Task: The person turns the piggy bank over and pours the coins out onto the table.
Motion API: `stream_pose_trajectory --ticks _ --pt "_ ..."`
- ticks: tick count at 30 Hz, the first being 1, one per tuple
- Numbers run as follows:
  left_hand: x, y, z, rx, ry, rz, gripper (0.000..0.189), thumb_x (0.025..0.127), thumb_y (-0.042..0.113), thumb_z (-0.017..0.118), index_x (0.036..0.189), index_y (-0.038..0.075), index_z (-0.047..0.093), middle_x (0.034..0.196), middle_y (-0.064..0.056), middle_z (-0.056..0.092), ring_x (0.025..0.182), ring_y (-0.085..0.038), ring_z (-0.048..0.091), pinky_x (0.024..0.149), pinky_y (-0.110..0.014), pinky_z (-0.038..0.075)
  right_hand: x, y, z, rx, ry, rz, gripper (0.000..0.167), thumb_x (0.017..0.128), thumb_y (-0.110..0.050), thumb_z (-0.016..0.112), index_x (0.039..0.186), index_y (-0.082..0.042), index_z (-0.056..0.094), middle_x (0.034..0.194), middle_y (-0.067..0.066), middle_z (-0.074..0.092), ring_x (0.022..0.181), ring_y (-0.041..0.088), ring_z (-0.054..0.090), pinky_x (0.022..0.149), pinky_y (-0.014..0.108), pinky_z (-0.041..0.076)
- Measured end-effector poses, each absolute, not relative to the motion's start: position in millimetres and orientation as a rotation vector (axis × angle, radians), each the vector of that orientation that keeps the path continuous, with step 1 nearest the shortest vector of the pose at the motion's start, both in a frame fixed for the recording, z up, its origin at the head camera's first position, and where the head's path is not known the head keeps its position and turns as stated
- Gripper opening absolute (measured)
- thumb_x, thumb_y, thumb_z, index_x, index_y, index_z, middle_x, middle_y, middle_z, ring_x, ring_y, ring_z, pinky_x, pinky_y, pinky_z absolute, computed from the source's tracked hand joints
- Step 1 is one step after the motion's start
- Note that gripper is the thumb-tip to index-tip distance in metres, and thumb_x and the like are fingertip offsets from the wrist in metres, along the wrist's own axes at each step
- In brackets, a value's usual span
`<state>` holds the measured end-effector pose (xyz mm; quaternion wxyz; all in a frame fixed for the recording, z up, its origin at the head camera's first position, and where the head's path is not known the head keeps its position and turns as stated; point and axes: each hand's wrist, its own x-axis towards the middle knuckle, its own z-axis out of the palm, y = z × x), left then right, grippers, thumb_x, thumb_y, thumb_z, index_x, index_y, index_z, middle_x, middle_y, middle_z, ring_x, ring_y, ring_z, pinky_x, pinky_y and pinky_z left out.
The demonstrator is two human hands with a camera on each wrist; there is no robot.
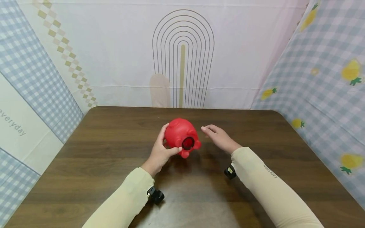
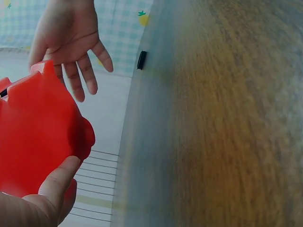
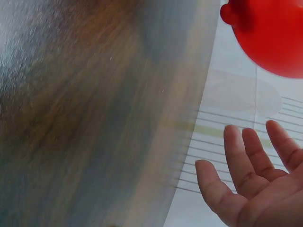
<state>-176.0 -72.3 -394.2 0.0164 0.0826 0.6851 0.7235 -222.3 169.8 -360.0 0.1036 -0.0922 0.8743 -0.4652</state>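
Note:
A glossy red rounded container (image 1: 178, 133) with short stubby knobs, something like a piggy bank, is held up over the brown table. Its black-rimmed round end (image 1: 188, 143) faces up toward the head camera. My left hand (image 1: 161, 152) grips it from the left, thumb near the black rim and fingers along the far side. On the other side, my right hand (image 1: 219, 137) hovers a little way off with nothing in it. Loosely spread fingers (image 3: 236, 161) of that hand show in the right wrist view, below and apart from the red container (image 3: 274, 38).
The wooden table (image 1: 114, 164) stretches around both hands. A white patterned cloth (image 1: 119, 47) hangs behind it, with checked cloth (image 1: 322, 72) on the right side. In the left wrist view, a small black object (image 2: 141, 60) shows near the table's edge.

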Motion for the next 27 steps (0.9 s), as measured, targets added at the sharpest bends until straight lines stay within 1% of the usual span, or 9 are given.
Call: stream_pose_trajectory --ticks 7,11,15,21,24,27 --pt "-175 -69 -395 0.286 2.185 2.197 0.091 0.074 0.003 0.076 0.147 0.032 0.031 0.141 -0.006 0.041 0.125 -0.031 0.042 0.088 -0.044 0.054 -217 163 -354 -0.288 2.502 -1.374 0.056 0.099 -0.051 0.042 0.129 -0.005 0.051 0.133 0.018 0.051 0.121 0.036 0.053 0.102 0.056 0.039" --pt "-174 -67 -396 0.323 2.223 2.148 0.091 0.074 0.004 0.077 0.147 0.033 0.031 0.139 -0.004 0.043 0.123 -0.029 0.045 0.088 -0.043 0.053 -212 159 -349 -0.298 2.474 -1.365 0.058 0.099 -0.054 0.039 0.129 -0.006 0.051 0.131 0.013 0.055 0.117 0.033 0.056 0.098 0.058 0.041" --pt "-172 -65 -397 0.372 2.250 2.122 0.092 0.073 0.004 0.077 0.147 0.033 0.030 0.138 -0.003 0.044 0.122 -0.029 0.046 0.088 -0.044 0.053 -209 155 -344 -0.297 2.469 -1.354 0.058 0.098 -0.057 0.038 0.126 -0.009 0.053 0.126 0.010 0.058 0.110 0.027 0.059 0.093 0.055 0.044" --pt "-170 -63 -394 0.411 2.263 2.104 0.092 0.073 0.003 0.076 0.147 0.031 0.030 0.138 -0.004 0.044 0.121 -0.028 0.047 0.087 -0.042 0.054 -208 153 -339 -0.282 2.458 -1.343 0.057 0.098 -0.056 0.037 0.126 -0.009 0.052 0.123 0.010 0.057 0.104 0.028 0.059 0.086 0.051 0.046" --pt "-163 -62 -382 0.429 2.254 2.091 0.091 0.074 0.001 0.074 0.149 0.027 0.029 0.139 -0.007 0.044 0.122 -0.029 0.046 0.086 -0.042 0.054 -208 153 -337 -0.283 2.436 -1.344 0.058 0.098 -0.056 0.035 0.126 -0.008 0.051 0.122 0.010 0.056 0.103 0.029 0.060 0.082 0.049 0.047" --pt "-155 -63 -371 0.456 2.247 2.075 0.091 0.074 -0.002 0.073 0.150 0.020 0.028 0.140 -0.010 0.043 0.124 -0.030 0.045 0.087 -0.042 0.054 -209 153 -336 -0.292 2.410 -1.326 0.060 0.098 -0.058 0.034 0.128 -0.008 0.049 0.125 0.010 0.054 0.104 0.029 0.060 0.081 0.049 0.047"
